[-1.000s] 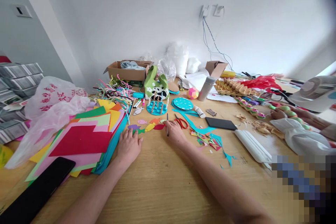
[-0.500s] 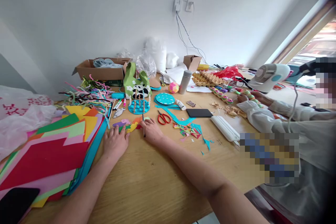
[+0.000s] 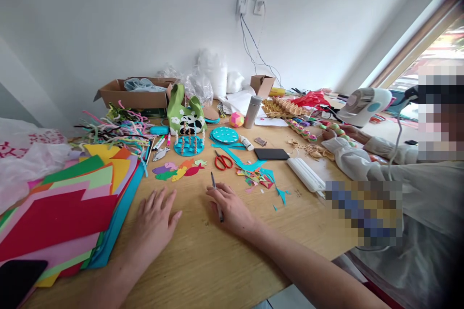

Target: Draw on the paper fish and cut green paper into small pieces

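In my right hand (image 3: 229,207) I hold a dark pen (image 3: 213,181), its upper end pointing up and away from me. My left hand (image 3: 156,217) lies low over the table with spread fingers and nothing in them. Just beyond both hands is a cluster of colourful paper fish (image 3: 180,170), partly overlapping, in purple, green, yellow, orange and red. Behind the fish stands a blue round base (image 3: 189,147) with several beaded upright sticks. Red-handled scissors (image 3: 223,160) lie right of the fish. A grey fish-shaped piece (image 3: 160,154) rests beside markers (image 3: 167,141).
Stacked coloured sheets (image 3: 61,207) and a black phone (image 3: 21,280) are at left. Paper scraps (image 3: 255,178), a glue bottle (image 3: 247,143), a black flat object (image 3: 271,154) and a white power strip (image 3: 306,176) lie right. A co-worker's sleeves (image 3: 357,159) reach in near a fan (image 3: 366,106).
Both hands have drawn back toward me from the paper fish, uncovering them. The pen came along in my right hand. The view has shifted slightly.
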`<move>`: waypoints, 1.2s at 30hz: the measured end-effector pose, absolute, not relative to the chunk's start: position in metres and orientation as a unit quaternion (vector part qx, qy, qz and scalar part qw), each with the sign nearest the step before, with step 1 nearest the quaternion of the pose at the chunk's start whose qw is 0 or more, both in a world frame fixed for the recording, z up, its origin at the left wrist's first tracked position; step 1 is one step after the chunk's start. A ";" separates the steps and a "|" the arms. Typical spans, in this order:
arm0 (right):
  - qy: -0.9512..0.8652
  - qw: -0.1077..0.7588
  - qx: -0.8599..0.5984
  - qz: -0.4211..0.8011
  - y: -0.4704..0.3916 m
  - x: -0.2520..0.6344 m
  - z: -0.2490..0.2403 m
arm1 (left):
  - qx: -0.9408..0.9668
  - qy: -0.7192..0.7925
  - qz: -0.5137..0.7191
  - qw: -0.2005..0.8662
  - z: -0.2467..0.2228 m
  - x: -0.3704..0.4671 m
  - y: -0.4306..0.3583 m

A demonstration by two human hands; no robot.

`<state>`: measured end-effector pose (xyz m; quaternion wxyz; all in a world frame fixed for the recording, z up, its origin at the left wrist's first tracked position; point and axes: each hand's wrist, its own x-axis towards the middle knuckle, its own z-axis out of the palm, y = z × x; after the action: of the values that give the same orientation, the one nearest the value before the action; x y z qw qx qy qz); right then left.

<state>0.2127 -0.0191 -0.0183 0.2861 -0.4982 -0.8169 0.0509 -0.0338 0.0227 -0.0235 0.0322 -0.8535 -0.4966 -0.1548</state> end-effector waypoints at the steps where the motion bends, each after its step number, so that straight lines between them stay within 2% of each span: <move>1: -0.810 0.292 -0.506 0.049 -0.024 0.216 -0.020 | -0.854 -0.489 -0.175 0.031 -0.025 -0.032 0.017; 8: -0.741 0.256 -0.621 -0.005 -0.005 0.234 -0.024 | -0.860 -0.419 -0.290 0.009 -0.032 -0.018 0.001; 13: -0.710 0.153 -0.687 -0.014 0.028 0.248 -0.021 | -0.862 -0.403 -0.308 0.001 -0.032 -0.020 -0.001; 24: -0.708 0.108 -0.698 -0.003 0.075 0.235 -0.025 | -0.869 -0.405 -0.285 0.011 -0.036 -0.017 0.014; 29: -0.706 0.120 -0.698 0.006 0.081 0.227 -0.018 | -0.867 -0.413 -0.277 0.016 -0.037 -0.023 0.016; 33: -0.728 0.150 -0.668 0.006 0.046 0.225 -0.022 | -0.860 -0.425 -0.281 0.014 -0.035 -0.026 0.017; 36: -0.763 0.273 -0.585 -0.026 0.010 0.225 -0.030 | -0.859 -0.425 -0.287 0.009 -0.033 -0.023 0.018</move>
<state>0.2249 0.0103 -0.0304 0.2725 -0.5854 -0.7631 -0.0257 -0.0226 0.0177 -0.0334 0.0092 -0.8587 -0.4247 -0.2866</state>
